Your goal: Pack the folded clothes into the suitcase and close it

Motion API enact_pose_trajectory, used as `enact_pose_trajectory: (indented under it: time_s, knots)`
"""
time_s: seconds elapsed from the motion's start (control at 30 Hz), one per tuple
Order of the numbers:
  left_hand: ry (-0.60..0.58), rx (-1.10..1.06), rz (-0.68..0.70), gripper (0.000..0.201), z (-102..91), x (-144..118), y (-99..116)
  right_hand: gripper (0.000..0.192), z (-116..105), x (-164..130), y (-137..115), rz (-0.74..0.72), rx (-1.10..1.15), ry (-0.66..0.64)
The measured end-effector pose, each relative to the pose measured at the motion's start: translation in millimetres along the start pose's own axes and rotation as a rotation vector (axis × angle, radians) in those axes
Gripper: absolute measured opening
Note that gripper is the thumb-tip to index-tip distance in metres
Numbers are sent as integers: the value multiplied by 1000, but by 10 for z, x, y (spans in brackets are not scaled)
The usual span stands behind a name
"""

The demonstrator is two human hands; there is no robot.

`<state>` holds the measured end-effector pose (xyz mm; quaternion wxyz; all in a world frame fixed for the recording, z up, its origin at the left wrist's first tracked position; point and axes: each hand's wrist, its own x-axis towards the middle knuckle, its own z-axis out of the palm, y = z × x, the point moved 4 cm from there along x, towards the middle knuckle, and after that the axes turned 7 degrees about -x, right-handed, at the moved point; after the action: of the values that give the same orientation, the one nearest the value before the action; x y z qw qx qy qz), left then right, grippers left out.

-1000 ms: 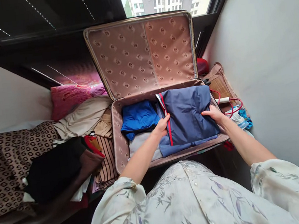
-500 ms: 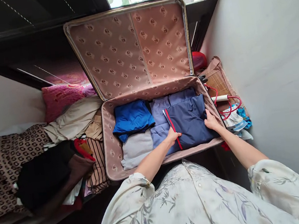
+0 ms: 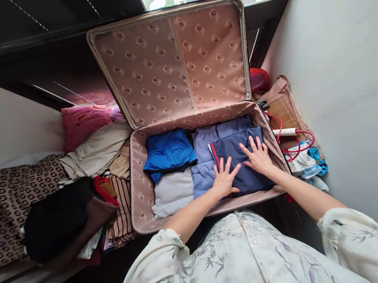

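Inside the open suitcase (image 3: 139, 184) lies a folded navy garment (image 3: 237, 154) with a red and white stripe down its left side. My left hand (image 3: 224, 182) rests on its lower left part, fingers spread. On its right part lies my right hand (image 3: 258, 157), flat with the fingers apart. Under and left of the navy garment are folded periwinkle clothes (image 3: 206, 171). A folded bright blue garment (image 3: 169, 150) with dark trim sits at the back left of the case, above a folded light grey garment (image 3: 172, 191).
The suitcase lid (image 3: 173, 65) stands upright against the window. Left of the case is a heap of clothes, with a black garment (image 3: 58, 217) and a pink patterned cushion (image 3: 86, 122). At right, a red cord (image 3: 298, 148) with a white handle lies beside plastic packets (image 3: 307, 163) and the wall.
Both hands have let go of the navy garment's sides and now lie spread on top of it. The garment sits lower in the suitcase. The view has shifted slightly.
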<state>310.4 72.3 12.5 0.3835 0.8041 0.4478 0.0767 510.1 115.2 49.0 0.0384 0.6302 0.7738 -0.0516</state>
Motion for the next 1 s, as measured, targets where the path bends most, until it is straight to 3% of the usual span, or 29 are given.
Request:
enact_pose_trajectory:
  time_s: [0.1, 0.23, 0.37, 0.47, 0.6, 0.73, 0.83, 0.9, 1.0]
  knots:
    - [-117, 125, 132, 130, 255, 156, 25, 84, 280, 294, 193, 69, 44, -37]
    - [-223, 212, 103, 135, 591, 293, -114, 82, 705, 428, 336, 129, 82, -75]
    - [-238, 226, 94, 131, 814, 346, -254, 82, 1032, 361, 381, 131, 46, -38]
    - [-221, 219, 109, 128, 906, 381, -306, 82, 1135, 363, 417, 116, -11, -28]
    - [-196, 245, 135, 123, 919, 384, -288, 80, 910, 350, 360, 66, -126, -3]
    - [-197, 292, 163, 116, 885, 392, -254, 71, 623, -59, 282, -80, -227, 22]
    - [-265, 261, 196, 112, 858, 439, -269, 60, 845, -471, 419, -153, -182, -183]
    - [-322, 220, 218, 105, 813, 457, -276, 63, 1109, -616, 570, -82, -64, -324]
    - [-362, 193, 221, 93, 682, 410, -248, 73, 1380, -600, 695, 40, 128, -396]
